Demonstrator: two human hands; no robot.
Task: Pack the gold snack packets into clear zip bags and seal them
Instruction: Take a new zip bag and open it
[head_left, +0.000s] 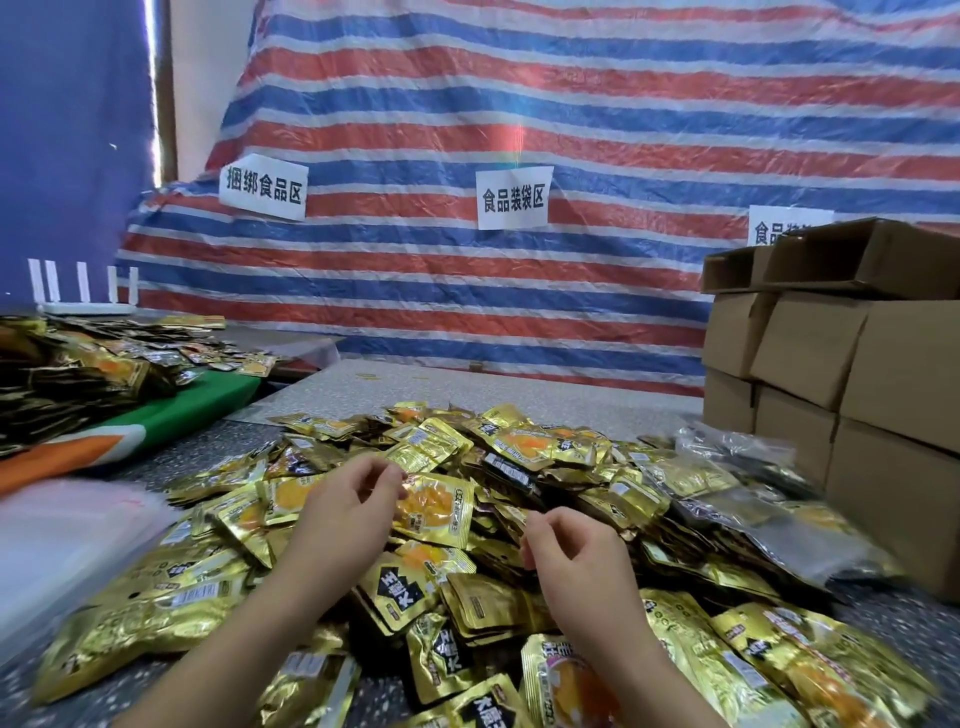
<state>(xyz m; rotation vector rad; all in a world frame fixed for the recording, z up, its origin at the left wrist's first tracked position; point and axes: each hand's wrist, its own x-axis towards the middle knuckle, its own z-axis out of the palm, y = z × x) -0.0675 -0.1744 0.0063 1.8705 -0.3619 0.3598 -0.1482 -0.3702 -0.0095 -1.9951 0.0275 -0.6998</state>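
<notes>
Gold snack packets heaped loose across the table, filled clear zip bags lying at right

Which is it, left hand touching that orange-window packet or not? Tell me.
Cannot tell. In the head view the left hand hovers with curled fingertips at the orange-window packet's upper left corner, overlapping it; neither contact nor gap shows plainly.

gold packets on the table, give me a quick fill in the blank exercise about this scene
1. The gold packets lie in a loose ___ on the table.
2. The stacked boxes at the right are made of ___.
3. The tarp behind is striped red, white and ___.
4. Both hands hover ___ the packets.

Missing: pile; cardboard; blue; above
</notes>
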